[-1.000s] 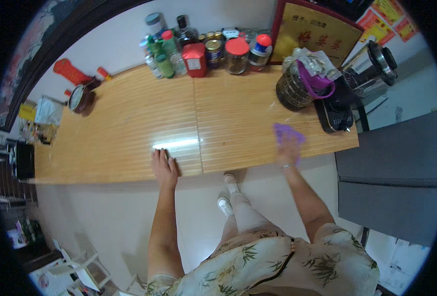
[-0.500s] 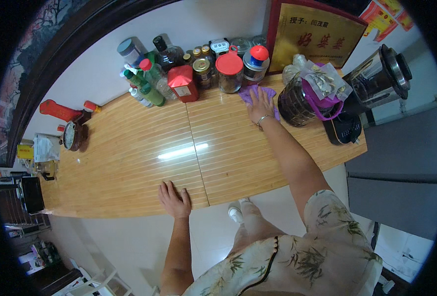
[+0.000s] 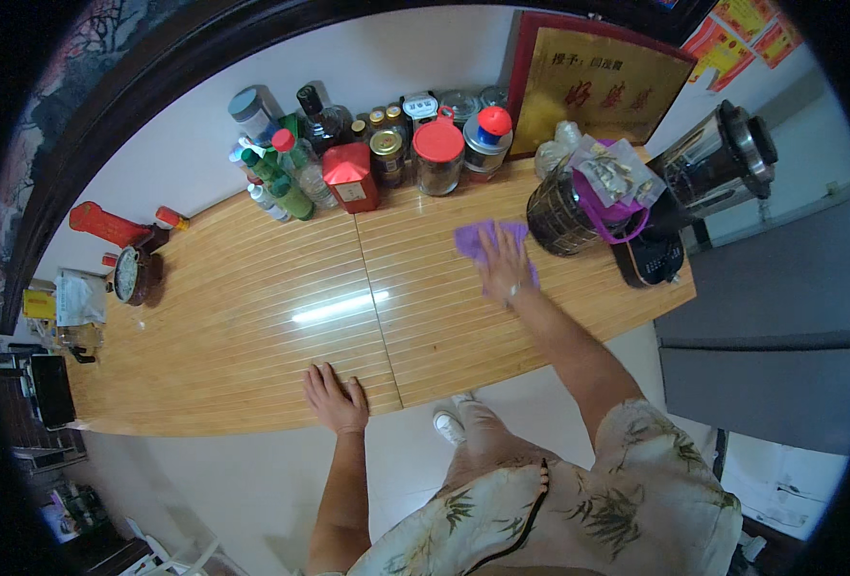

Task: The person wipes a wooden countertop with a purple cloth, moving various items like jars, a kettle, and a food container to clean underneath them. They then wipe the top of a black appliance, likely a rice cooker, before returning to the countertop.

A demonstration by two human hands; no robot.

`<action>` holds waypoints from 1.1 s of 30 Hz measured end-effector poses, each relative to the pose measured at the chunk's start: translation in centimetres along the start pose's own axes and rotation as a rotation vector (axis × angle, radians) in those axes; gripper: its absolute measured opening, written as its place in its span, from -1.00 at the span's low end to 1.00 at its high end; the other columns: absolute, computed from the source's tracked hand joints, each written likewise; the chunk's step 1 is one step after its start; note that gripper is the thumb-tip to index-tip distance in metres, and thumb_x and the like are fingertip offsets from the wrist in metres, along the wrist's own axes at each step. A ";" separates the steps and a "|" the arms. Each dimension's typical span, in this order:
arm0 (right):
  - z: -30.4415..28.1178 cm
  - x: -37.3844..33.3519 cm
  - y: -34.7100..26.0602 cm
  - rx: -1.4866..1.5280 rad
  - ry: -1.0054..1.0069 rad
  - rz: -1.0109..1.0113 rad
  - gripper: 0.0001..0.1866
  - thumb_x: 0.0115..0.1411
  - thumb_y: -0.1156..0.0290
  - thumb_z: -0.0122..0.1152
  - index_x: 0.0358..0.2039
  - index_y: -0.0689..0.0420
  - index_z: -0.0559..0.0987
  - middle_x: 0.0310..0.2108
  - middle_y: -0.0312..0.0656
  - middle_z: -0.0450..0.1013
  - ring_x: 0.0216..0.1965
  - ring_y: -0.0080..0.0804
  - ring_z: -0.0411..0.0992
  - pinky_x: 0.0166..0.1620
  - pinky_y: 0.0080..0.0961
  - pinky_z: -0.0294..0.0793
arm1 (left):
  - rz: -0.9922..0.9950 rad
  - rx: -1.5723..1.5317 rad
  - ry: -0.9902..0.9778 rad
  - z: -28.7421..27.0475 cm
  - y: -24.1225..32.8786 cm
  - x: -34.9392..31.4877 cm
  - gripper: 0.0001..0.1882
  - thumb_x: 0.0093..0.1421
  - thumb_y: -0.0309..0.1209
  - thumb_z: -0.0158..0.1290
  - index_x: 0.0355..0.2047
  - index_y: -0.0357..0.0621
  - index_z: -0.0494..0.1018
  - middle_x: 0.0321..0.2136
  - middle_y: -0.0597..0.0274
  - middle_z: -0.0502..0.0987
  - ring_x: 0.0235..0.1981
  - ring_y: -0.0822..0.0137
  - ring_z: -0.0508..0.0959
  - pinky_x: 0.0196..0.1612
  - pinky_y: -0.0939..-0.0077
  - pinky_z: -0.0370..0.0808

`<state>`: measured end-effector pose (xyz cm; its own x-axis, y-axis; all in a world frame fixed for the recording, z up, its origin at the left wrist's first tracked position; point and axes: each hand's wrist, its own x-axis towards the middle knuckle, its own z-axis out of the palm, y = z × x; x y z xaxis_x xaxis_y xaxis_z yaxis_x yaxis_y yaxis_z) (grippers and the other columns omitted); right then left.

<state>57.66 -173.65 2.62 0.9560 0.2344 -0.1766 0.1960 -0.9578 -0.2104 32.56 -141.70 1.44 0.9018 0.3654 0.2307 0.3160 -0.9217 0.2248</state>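
Observation:
My right hand (image 3: 504, 264) lies flat on a purple cloth (image 3: 465, 240), fingers spread, pressing it against the wooden tabletop (image 3: 233, 259). Parts of the cloth stick out on both sides of the hand; the rest is hidden under the palm. Just right of it stands a dark ribbed glass jar (image 3: 553, 219) with a purple handle. My left hand (image 3: 337, 398) rests palm down at the table's front edge, fingers stretched out, with nothing in it.
Along the wall stand a red tin (image 3: 350, 178), a red-lidded glass jar (image 3: 438, 158), green bottles (image 3: 295, 200) and several other jars. A framed gold plaque (image 3: 598, 86) leans behind. A blender (image 3: 718, 158) stands at the right end, a round pot (image 3: 137, 274) at the far left.
My right hand and the purple cloth have moved toward me, away from the jars at the wall. My left hand stays on the front edge. The whole view has shifted slightly.

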 end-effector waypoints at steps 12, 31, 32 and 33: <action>1.6 -9.5 0.5 0.082 -0.036 -0.165 -0.28 0.23 0.08 -0.01 0.36 -0.01 0.09 0.42 -0.04 -0.18 0.40 -0.02 -0.16 0.40 -0.02 -0.32 | -0.012 -0.036 0.007 1.5 -1.2 0.0 -0.33 0.18 -0.13 0.03 0.24 -0.18 0.21 0.26 -0.16 0.17 0.30 -0.16 0.11 0.31 -0.04 0.00; 8.0 -17.4 -7.0 0.184 0.267 -0.326 -0.49 0.21 0.28 -0.01 0.20 0.01 0.34 0.27 -0.03 0.18 0.31 -0.07 0.09 0.34 0.02 -0.09 | 0.060 0.031 0.034 1.8 -0.4 0.3 -0.39 0.24 -0.07 -0.05 0.19 -0.21 0.28 0.23 -0.12 0.24 0.27 -0.11 0.18 0.26 0.01 0.10; 6.9 -17.9 -6.1 0.273 0.214 -0.333 -0.51 0.19 0.30 0.01 0.17 0.01 0.38 0.24 -0.06 0.23 0.30 -0.09 0.11 0.33 0.01 -0.07 | 0.044 0.028 0.036 1.7 -0.9 0.3 -0.39 0.24 -0.07 -0.05 0.19 -0.21 0.28 0.23 -0.12 0.24 0.27 -0.11 0.18 0.26 0.01 0.09; 5.6 -18.1 -5.1 0.361 0.165 -0.340 -0.53 0.18 0.31 0.03 0.13 0.00 0.42 0.21 -0.09 0.27 0.29 -0.10 0.13 0.33 -0.01 -0.04 | 0.028 0.027 0.038 1.8 -1.2 0.5 -0.38 0.24 -0.07 -0.05 0.19 -0.21 0.27 0.23 -0.13 0.24 0.27 -0.11 0.18 0.26 0.01 0.09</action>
<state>38.10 -172.12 1.47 0.8789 0.4647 0.1074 0.4412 -0.7069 -0.5529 33.15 -140.64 -0.43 0.8987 0.3437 0.2723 0.2991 -0.9346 0.1925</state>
